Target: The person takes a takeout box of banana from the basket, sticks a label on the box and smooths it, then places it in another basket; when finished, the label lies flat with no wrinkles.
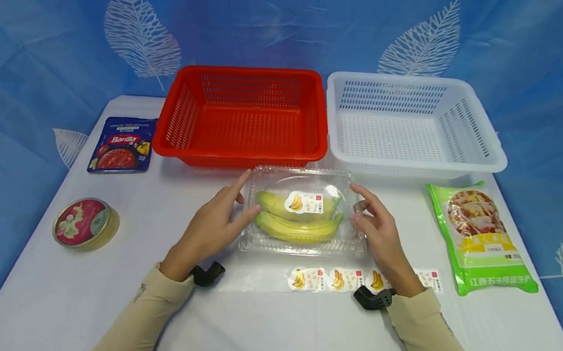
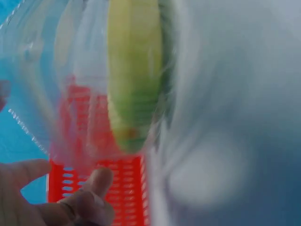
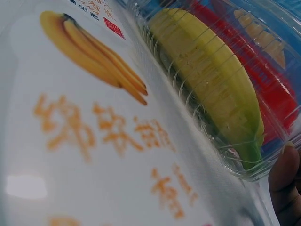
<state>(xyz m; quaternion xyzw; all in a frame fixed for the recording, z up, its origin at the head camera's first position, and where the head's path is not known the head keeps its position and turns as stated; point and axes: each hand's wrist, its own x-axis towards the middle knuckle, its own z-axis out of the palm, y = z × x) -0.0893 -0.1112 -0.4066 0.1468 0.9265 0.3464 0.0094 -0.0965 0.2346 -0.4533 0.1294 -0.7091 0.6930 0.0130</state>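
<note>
A clear plastic clamshell box [image 1: 304, 246] with bananas [image 1: 296, 229] inside lies mid-table, its lid bearing a white banana sticker [image 1: 304, 202]. My left hand [image 1: 210, 225] is at its left side, index finger extended along the far left corner and thumb over the edge. In the left wrist view the fingers [image 2: 101, 181] show blurred beside the box. My right hand [image 1: 382, 230] holds the right edge with bent fingers and thumb. In the right wrist view the thumb [image 3: 284, 172] is right at a box corner. Below the box lies a strip of banana stickers [image 1: 345, 279], partly under the right wrist.
Behind the box stand a red basket [image 1: 241, 162] and a white basket [image 1: 413, 164], side by side. To the left are a blue Barilla pouch [image 1: 123, 146] and a round tin [image 1: 85, 224]. A green food packet [image 1: 483, 239] lies on the right.
</note>
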